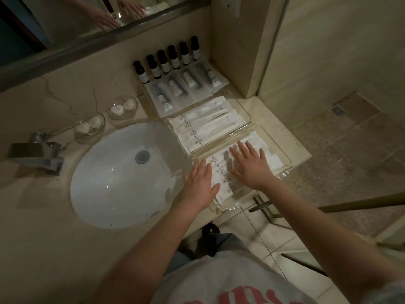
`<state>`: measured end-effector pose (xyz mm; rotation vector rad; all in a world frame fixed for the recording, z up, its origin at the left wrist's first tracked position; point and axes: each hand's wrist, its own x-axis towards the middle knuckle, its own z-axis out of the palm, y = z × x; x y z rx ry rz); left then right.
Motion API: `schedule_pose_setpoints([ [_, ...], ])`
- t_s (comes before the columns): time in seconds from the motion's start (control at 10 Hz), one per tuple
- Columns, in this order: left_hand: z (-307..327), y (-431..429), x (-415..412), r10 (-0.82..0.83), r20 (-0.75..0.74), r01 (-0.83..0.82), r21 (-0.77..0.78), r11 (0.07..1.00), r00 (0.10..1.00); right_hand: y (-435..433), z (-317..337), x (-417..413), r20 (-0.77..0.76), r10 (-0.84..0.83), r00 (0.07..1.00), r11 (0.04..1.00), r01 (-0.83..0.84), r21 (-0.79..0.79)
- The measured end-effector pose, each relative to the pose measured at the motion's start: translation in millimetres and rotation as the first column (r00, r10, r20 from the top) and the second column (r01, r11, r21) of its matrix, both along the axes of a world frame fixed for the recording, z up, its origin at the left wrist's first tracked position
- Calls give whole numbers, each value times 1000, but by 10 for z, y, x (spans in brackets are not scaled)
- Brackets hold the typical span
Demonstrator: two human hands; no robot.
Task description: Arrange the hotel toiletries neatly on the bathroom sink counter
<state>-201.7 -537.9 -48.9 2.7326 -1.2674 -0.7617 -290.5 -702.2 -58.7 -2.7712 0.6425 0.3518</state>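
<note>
Both hands down flat in nearest clear tray (285,170), right of sink (114,178). Left hand (200,181) on left end of white packets (221,184), right hand (252,165) on middle of them. Fingers (242,150) on both straight and spread, nothing pinched. Second tray (245,110) just behind, more packets (208,126) lined up side by side. Behind that, tubes in frosted sleeves (186,86), then six dark bottles (168,60) upright by wall. Two glass soap dishes (89,128) on surface (43,238) near tap (37,156).
</note>
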Motion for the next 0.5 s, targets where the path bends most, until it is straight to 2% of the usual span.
schedule_pose_setpoints([
  [0.2, 127, 255, 260, 121, 85, -104, -176, 979, 989, 213, 153, 146, 124, -25, 992, 1000, 24, 12],
  [0.3, 192, 386, 447, 155, 125, -130, -188, 973, 980, 343, 213, 210, 150, -67, 986, 997, 61, 44],
  [0.4, 218, 504, 633, 137, 169, -110, -159, 981, 976, 457, 246, 283, 139, -78, 987, 996, 71, 51],
  [0.5, 217, 583, 767, 113, 88, -112, -26, 993, 990, 527, 284, 362, 40, -65, 997, 997, 63, 47],
])
